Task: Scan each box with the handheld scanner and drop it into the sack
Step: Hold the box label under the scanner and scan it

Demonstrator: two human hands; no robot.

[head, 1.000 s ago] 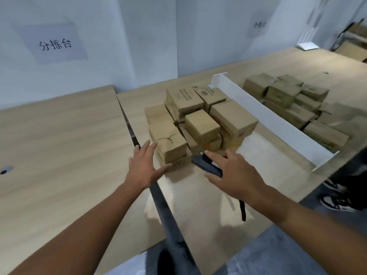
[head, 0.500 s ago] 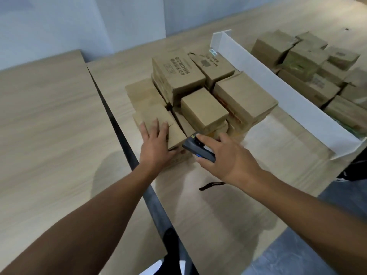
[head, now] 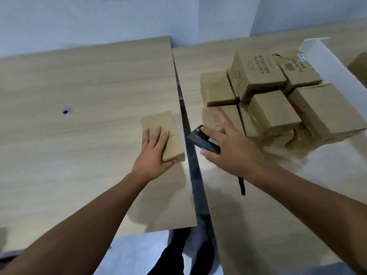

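Note:
My left hand [head: 154, 153] grips a flat brown cardboard box [head: 161, 126] from above, over the left wooden table, just left of the dark gap between the tables. My right hand [head: 228, 150] holds a dark handheld scanner [head: 200, 138] with a blue button and a yellow front mark, its nose pointing left toward that box. A black wrist strap [head: 241, 184] hangs below the scanner. Behind my right hand stands a pile of several brown boxes [head: 272, 112], some with printed text. No sack is in view.
Two wooden tables, the left table [head: 79, 116] and the right table [head: 278, 195], meet at a dark gap [head: 191, 165]. A white divider board [head: 335, 64] stands upright behind the pile at the far right. A small dark hole [head: 65, 111] marks the left table. Grey floor shows below.
My left hand has taken one box off the pile and carried it left across the gap onto the left table. My right hand followed with the scanner. The view swung left.

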